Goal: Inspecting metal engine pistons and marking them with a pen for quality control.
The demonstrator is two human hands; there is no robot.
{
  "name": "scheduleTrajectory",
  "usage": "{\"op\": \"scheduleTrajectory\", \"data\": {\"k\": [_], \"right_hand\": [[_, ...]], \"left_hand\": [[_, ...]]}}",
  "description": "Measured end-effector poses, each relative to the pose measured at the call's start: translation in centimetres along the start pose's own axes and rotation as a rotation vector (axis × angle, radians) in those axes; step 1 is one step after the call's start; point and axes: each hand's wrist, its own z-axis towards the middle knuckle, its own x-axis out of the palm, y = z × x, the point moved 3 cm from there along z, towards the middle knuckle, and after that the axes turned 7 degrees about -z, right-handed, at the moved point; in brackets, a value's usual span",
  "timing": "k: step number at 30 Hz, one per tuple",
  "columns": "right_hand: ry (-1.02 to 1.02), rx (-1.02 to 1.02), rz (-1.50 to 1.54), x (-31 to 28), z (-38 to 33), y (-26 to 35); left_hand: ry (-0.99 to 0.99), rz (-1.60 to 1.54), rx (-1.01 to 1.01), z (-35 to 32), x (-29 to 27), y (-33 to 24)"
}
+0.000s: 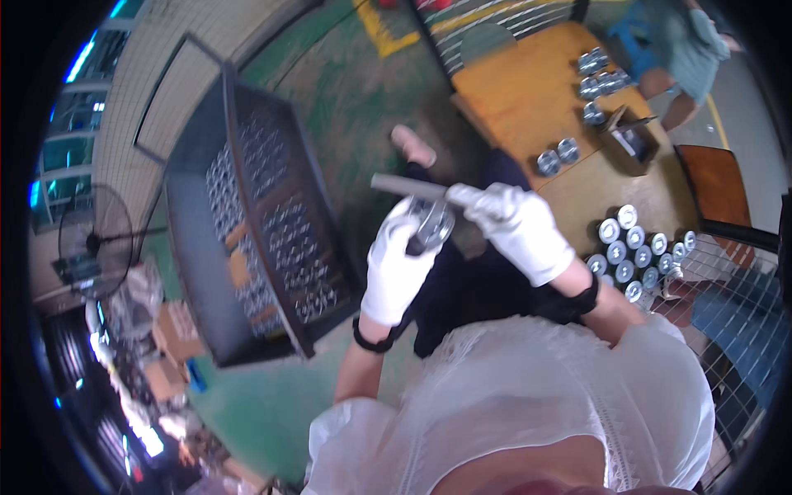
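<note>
Hold the part [436, 225] steady, clamped in left fingers [398, 216]; guide the bar [406, 186] lightly, gripped in right fingers [488, 205].

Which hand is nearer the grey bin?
Left. The left hand is to the right of the bin; the right hand is even farther right.

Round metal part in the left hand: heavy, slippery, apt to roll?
The round metal part is probably stiff and fairly heavy, given its metallic sheen. Its round outline suggests it may roll on its side. That shiny surface could slip in the gloved left hand.
</note>
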Motion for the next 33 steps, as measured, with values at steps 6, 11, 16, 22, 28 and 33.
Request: {"op": "scheduleTrajectory", "data": {"k": [6, 11, 16, 22, 28, 33], "right_hand": [[0.035, 0.323, 0.354, 1.7, -2.2, -2.8], [-0.174, 0.586, 0.359, -0.3, -7.0, -5.5], [0.145, 0.663, 0.339, -0.2, -10.3, -5.5], [0.305, 0.779, 0.265, 0.3, -10.7, -9.6], [0.424, 0.782, 0.297, 2.8, -11.6, -10.4], [0.320, 0.746, 0.310, 0.8, -9.7, -10.4]], "left_hand": [[-0.009, -0.313, -0.405, -2.5, 2.3, 1.1], [0.059, -0.272, -0.507, -3.4, 2.4, 1.9], [0.138, 0.044, -0.456, -2.9, 3.4, 1.9], [0.179, 0.109, -0.555, -4.2, 3.8, 1.4], [-0.072, -0.371, -0.599, -4.1, 5.6, 0.9], [-0.028, -0.384, -0.667, -6.3, 5.2, 3.1]]}}
